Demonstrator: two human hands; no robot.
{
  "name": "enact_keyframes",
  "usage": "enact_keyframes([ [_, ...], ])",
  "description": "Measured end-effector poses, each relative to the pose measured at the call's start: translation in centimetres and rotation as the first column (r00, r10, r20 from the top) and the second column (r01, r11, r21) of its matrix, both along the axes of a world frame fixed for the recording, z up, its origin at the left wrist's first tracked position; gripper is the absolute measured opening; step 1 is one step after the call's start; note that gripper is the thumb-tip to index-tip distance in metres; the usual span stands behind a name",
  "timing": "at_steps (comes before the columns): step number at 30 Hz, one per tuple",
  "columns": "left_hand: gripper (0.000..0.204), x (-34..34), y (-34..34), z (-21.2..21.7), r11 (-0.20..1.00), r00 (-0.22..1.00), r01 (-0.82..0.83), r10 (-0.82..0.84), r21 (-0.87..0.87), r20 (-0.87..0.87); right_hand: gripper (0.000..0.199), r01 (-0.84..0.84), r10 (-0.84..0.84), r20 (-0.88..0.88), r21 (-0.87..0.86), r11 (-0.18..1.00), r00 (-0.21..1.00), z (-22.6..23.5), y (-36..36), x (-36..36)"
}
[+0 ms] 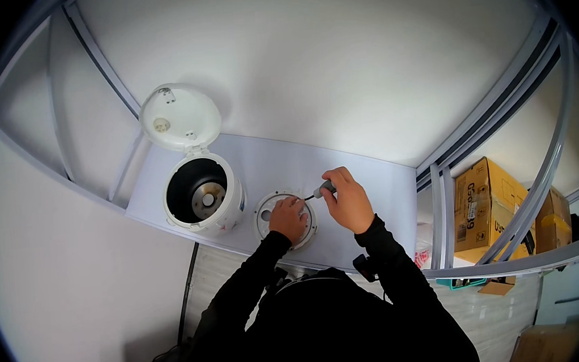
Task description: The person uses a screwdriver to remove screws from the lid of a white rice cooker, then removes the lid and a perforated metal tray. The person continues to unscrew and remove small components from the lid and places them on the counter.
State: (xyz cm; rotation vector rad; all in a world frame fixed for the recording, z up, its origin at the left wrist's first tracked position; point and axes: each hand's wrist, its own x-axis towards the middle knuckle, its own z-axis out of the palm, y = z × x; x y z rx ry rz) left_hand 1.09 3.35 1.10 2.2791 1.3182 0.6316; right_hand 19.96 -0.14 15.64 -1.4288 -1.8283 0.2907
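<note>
A round white plastic cover (263, 228) with a rim and openings lies on the table before me. Over its upper part, my left hand (287, 220) has its fingers bent and drawn together at the tip of a screwdriver; what is between them is hidden. My right hand (348, 202) grips the grey handle of the screwdriver (325, 190), whose dark shaft slants down to the left toward the left fingertips. To the left stands a white rice cooker (235, 211), its lid (187, 121) raised and its dark inside showing a round metal heating plate (208, 199).
The narrow white table (378, 187) backs onto a pale wall (307, 57). Metal frame posts (443, 216) stand at its right end. Beyond them are cardboard boxes (487, 203). A black cable (189, 284) hangs below the table at left.
</note>
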Motion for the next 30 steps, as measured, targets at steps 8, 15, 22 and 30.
enact_keyframes([
  [8, 0.05, 0.5, -0.1, 0.2, 1.0, 0.997, 0.025, -0.026, -0.006, -0.067, 0.026, -0.005, 0.005, -0.001, -0.042, 0.999, 1.0, -0.1, 0.4, -0.1],
  [15, 0.052, 0.4, 0.0, 0.5, 0.999, 0.992, 0.025, -0.03, -0.042, -0.122, 0.027, -0.026, 0.026, 0.004, -0.055, 0.998, 1.0, 0.0, 1.0, -0.3],
  [22, 0.056, 0.1, 0.2, 0.7, 0.995, 0.987, 0.022, -0.037, -0.095, -0.158, 0.03, -0.002, 0.004, 0.034, -0.056, 0.998, 0.999, -0.1, 1.9, -0.6],
  [30, 0.061, 0.1, -0.3, 1.2, 0.998, 0.988, 0.006, -0.014, -0.055, -0.156, 0.031, 0.011, -0.009, 0.074, -0.021, 1.0, 0.997, -0.4, 2.1, -1.2],
])
